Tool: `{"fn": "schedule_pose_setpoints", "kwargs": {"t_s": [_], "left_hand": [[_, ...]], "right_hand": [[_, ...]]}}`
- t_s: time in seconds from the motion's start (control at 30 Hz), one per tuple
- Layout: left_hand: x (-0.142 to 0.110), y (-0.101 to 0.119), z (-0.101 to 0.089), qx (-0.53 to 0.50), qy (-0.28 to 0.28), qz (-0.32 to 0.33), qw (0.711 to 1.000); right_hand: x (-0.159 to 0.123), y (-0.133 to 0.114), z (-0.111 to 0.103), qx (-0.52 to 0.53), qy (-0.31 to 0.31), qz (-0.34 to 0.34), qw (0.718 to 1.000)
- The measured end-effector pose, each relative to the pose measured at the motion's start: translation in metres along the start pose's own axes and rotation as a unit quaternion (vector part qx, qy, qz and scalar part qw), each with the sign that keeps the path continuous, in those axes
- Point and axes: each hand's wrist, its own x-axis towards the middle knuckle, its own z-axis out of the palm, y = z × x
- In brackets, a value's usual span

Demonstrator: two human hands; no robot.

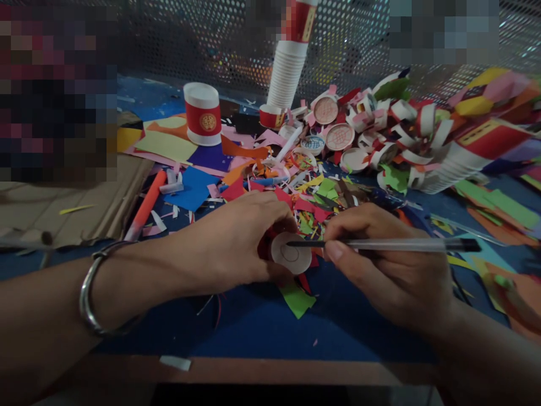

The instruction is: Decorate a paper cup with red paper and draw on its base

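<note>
My left hand (pixel 249 237) is curled around a small paper cup (pixel 291 254), its round white base turned toward me. A pencilled-looking round line shows on that base. In my right hand (pixel 380 265) is a pen (pixel 393 244) with a clear barrel and black ends, pinched between thumb and fingers. Its dark tip meets the white base or hovers just over it; I cannot tell which. A green paper scrap (pixel 297 299) lies just below the cup, and red scraps are close behind it.
Paper scraps (pixel 313 208) cover the blue table (pixel 262 332). An upturned red-and-white cup (pixel 203 115) stands behind, beside a tall cup stack (pixel 287 70). Cut cups (pixel 380 129) pile up at right, near another cup stack (pixel 456 158). Cardboard (pixel 84 211) and an orange marker (pixel 147 203) lie left.
</note>
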Motion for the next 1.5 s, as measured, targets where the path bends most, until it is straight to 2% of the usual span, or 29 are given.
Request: {"fn": "schedule_pose_setpoints", "kwargs": {"t_s": [0.37,0.63,1.13,1.3,1.5], "left_hand": [[0.001,0.002,-0.001,-0.008,-0.012,-0.021,1.0],[0.002,0.003,-0.001,-0.011,-0.014,-0.035,0.999],[0.003,0.004,-0.003,0.0,-0.017,-0.052,0.999],[0.002,0.004,-0.003,-0.009,-0.02,-0.059,0.998],[0.002,0.003,-0.002,-0.017,-0.024,-0.056,0.998]], "right_hand": [[0.0,-0.001,0.002,0.025,-0.017,-0.003,1.0],[0.001,0.001,0.002,0.007,-0.004,-0.018,1.0],[-0.005,0.001,-0.007,-0.014,0.0,-0.003,1.0],[-0.007,0.001,-0.009,0.007,-0.007,-0.006,1.0],[-0.006,0.001,-0.007,0.008,0.025,-0.001,1.0]]}}
